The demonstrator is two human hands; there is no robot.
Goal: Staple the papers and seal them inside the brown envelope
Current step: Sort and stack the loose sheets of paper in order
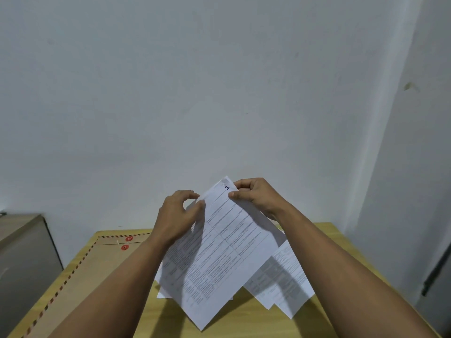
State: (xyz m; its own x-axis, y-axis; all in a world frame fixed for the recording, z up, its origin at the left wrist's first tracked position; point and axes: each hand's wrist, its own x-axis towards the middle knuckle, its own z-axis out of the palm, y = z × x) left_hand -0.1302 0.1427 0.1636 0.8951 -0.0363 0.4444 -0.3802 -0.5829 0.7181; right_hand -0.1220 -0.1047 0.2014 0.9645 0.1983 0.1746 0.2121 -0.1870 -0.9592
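On the wooden bench (324, 230) the brown envelope (80, 272) lies left of the printed papers (227, 252), which are lifted above the bench, their top corner pinched in the grip of the left hand (179, 217) and right hand (256, 195).

The papers (224, 242) were thin white sheets, matt, printed with grey tables and fine text (one corner bore a dark handwritten mark). The envelope (80, 272) was brown kraft paper, matt, with a red-and-dark striped border and two red string-tie discs (127, 243). The table (324, 242) showed a light wood-grain finish, smooth and faintly satin. The wall (195, 81) was painted plaster, matt, slightly scuffed. The cabinet (24, 252) at left looked smooth and grey.
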